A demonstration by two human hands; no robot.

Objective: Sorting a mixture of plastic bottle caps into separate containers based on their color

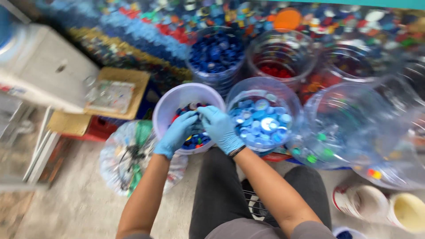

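**Gloved hands sorting caps over a white bowl**

Seated low, knees up, both hands in blue gloves meeting above a white bowl (pixel 167 106) of mixed bottle caps (pixel 198 140), mostly dark blue with some red. Left hand (pixel 177 132) reaching in from the near rim, fingers curled loosely inward; right hand (pixel 220 128) just beside it, fingers bent and pinched toward the left fingertips. Something small possibly pinched between the two, but too blurred to tell whether a cap is really gripped or by which hand.

Directly right of the bowl, touching or nearly so: a clear tub of light blue caps (pixel 261 119). Behind these, a clear tub of dark blue caps (pixel 216 53) and another with red caps (pixel 276 68) at its bottom. Farther right, large clear containers, one with a few green caps (pixel 318 148). Left of the bowl, a knotted clear plastic bag (pixel 128 155) on the floor.

Risks, as judged from here: tubs packed rim to rim, so a loosely held cap easily dropped into the wrong colour. Slick gloves and small smooth caps, likely to slip from a pinch. White bowl close to the knees and at the row's edge, liable to tip if nudged by a forearm or leg. Caps rolling across the bare floor hard to recover under the containers.
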